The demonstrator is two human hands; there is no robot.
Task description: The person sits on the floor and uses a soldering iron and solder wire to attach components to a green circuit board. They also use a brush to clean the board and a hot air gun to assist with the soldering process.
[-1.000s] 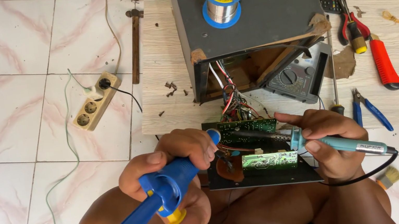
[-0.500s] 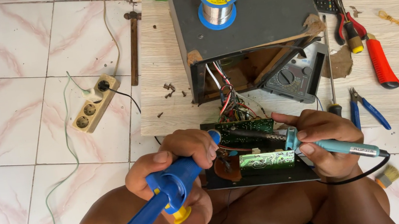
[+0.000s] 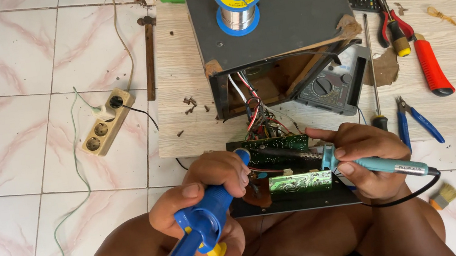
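My left hand (image 3: pixel 205 194) grips a blue desoldering pump (image 3: pixel 196 235) with a yellow ring, its tip held against a green circuit board (image 3: pixel 299 182). My right hand (image 3: pixel 365 158) holds a light blue soldering iron (image 3: pixel 387 165), whose metal tip reaches left onto the same board. The board lies on a dark panel (image 3: pixel 287 202) above my knees. Coloured wires (image 3: pixel 260 118) run from the board into a dark grey open case (image 3: pixel 273 25). A spool of solder wire (image 3: pixel 238 0) stands on top of the case.
A low wooden board (image 3: pixel 185 86) carries the case, a multimeter (image 3: pixel 330 88), a long screwdriver (image 3: pixel 372 70), red pliers (image 3: pixel 393 31), a red-handled tool (image 3: pixel 430 64), blue pliers (image 3: pixel 413 118) and loose screws (image 3: pixel 190 105). A power strip (image 3: pixel 105 123) lies on the tiled floor at left. A small brush (image 3: pixel 444 195) lies at right.
The view has shifted slightly. Both hands stay on the board with the pump and the iron, almost unmoved.
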